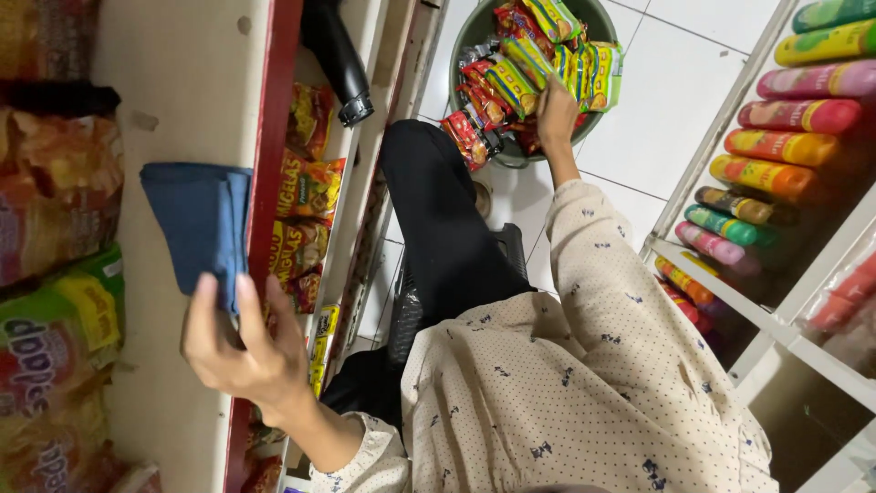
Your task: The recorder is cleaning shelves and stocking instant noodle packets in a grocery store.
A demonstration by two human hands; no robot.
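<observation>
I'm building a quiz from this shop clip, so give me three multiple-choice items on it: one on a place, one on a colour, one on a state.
1. Where is the right hand?
A. in the round basin of noodle packets
B. on the tube rack
C. on the knee

2. What colour is the folded cloth at the left hand?
A. red
B. blue
C. white

3. How full is the basin?
A. empty
B. holds one packet
C. heaped with packets

Answers:
1 A: the hand reaches among the noodle packets in the basin on the floor.
2 B: the cloth on the shelf is dark blue.
3 C: many packets lie piled in it.
</observation>
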